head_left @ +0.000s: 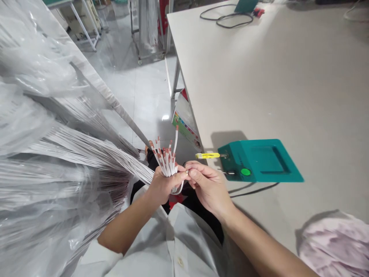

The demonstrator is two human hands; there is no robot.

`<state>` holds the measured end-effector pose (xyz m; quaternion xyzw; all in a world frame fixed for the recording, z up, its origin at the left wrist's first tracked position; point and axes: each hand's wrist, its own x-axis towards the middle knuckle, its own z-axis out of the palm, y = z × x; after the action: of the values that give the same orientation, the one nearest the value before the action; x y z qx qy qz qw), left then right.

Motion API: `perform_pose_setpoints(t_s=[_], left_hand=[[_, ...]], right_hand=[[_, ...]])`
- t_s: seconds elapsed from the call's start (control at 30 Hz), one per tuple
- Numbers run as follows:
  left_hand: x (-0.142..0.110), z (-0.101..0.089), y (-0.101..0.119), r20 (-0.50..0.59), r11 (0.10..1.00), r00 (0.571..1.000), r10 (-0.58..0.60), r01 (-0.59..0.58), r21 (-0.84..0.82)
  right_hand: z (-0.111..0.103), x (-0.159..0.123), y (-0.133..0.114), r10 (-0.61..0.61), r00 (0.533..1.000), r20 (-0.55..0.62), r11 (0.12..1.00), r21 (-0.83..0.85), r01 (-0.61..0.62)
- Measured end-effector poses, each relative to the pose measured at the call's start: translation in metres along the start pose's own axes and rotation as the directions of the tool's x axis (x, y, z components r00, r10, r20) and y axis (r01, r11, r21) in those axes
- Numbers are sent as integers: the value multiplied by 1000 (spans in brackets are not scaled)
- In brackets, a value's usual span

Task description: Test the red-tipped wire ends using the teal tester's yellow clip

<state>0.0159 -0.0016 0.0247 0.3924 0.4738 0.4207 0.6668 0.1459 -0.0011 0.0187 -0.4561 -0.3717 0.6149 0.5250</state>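
My left hand (pixel 165 185) is closed around a bundle of white cables (pixel 168 159), whose ends show reddish-brown tips pointing up and away from me. The long part of the bundle trails off to the left. One cable bends out of the bundle toward my right hand (pixel 206 182), which pinches its end between thumb and fingers. Both hands meet at this cable end, the thumbs nearly touching. Just right of my hands, a green box-like device (pixel 259 159) lies on the table, with a round green button, a yellow clip (pixel 208 156) and a metal probe at its near side.
Many white cables under clear plastic (pixel 43 115) fill the left side, by a long rail (pixel 115 102). The pale table (pixel 259 88) spans the right, with a pinkish cloth (pixel 337 246) at its lower corner and a black lead (pixel 230 19) at its back. A wheeled rack (pixel 140 34) stands behind.
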Motion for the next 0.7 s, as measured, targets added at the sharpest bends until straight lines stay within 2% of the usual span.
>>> perform_pose_setpoints(t_s=[0.07,0.13,0.23,0.33,0.4,0.5,0.6,0.7], left_hand=[[-1,2,-1,-13,1000,1000,-13,14,5],[-3,3,2,-14,999,999,-29,29,31],[-5,4,9,-10,991,1000,-30,31,129],[-5,5,13,-32,980,999,-16,22,199],[-5,6,12,-38,972,999,-25,34,233],[-4,8,9,-48,964,998,-46,57,260],[-5,10,6,-64,967,997,-36,51,251],[-6,10,5,-87,967,995,-43,63,245]], right_hand=[[-1,0,-1,-112,993,-22,987,-122,109],[-4,0,-3,-273,962,-18,921,-294,256],[-11,1,-7,-464,882,75,726,-538,428],[-21,4,-7,-556,795,243,457,-709,537],[-27,6,-5,-590,710,385,232,-761,606],[-34,8,-4,-580,571,581,-67,-733,677],[-38,10,-7,-527,485,698,-242,-670,702],[-42,11,-10,-469,430,771,-337,-607,720]])
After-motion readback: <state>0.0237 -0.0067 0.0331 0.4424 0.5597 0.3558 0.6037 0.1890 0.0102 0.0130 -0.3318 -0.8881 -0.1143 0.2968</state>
